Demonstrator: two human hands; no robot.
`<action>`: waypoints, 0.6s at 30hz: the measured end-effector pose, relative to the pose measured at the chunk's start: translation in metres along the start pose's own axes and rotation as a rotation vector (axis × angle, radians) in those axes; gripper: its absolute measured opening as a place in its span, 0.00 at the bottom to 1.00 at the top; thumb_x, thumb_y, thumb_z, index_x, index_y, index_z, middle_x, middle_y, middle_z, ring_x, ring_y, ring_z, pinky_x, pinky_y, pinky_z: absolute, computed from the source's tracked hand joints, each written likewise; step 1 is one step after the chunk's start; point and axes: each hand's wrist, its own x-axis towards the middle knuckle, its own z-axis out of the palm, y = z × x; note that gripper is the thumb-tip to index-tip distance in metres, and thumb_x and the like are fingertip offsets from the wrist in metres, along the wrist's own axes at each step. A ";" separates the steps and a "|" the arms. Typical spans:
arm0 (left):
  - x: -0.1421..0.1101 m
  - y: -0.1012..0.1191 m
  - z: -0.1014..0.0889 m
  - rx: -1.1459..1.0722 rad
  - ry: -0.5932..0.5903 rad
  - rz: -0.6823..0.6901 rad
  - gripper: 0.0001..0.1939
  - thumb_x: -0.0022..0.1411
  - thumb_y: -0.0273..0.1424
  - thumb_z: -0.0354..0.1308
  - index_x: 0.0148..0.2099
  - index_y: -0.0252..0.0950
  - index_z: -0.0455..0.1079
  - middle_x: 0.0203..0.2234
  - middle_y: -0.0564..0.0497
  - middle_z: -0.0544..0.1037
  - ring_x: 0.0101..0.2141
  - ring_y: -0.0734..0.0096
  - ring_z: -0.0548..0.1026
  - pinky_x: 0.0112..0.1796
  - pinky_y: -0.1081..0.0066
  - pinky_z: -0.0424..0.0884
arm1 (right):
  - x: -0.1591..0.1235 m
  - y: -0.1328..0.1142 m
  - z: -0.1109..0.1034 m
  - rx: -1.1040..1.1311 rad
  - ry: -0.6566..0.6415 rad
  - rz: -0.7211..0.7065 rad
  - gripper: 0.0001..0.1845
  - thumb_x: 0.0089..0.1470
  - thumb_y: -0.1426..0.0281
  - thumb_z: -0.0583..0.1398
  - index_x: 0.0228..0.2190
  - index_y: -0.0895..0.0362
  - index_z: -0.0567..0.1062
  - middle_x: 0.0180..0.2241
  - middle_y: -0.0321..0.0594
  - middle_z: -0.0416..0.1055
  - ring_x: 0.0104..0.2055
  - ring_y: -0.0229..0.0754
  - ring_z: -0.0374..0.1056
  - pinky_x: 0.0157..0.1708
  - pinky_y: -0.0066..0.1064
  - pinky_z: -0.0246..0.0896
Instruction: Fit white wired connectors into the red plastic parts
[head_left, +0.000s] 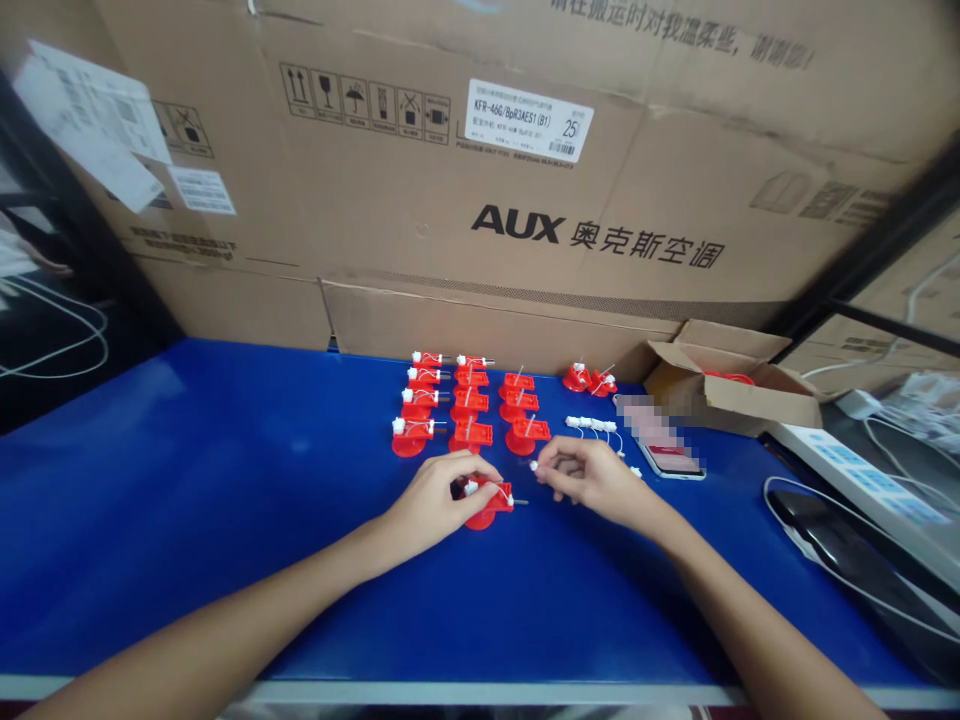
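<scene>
Head view: the left hand [439,505] gripped a red plastic part [487,507] firmly, while the right hand's [592,478] fingers [559,462] pinched nearly shut, seemingly on a small white connector [534,465], which a loose pinch could drop.

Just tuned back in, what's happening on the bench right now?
A person is working bare-handed at a blue table. The left hand grips a red plastic fitting, and the right hand pinches a small white connector beside it. Rows of similar red fittings stand beyond them.
</scene>
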 end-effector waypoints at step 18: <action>-0.001 0.001 -0.001 0.016 -0.013 0.009 0.06 0.59 0.29 0.56 0.37 0.37 0.74 0.30 0.52 0.76 0.31 0.71 0.73 0.34 0.74 0.66 | -0.002 -0.007 0.022 -0.090 0.022 -0.180 0.10 0.56 0.66 0.55 0.33 0.59 0.73 0.27 0.38 0.71 0.24 0.33 0.62 0.25 0.24 0.59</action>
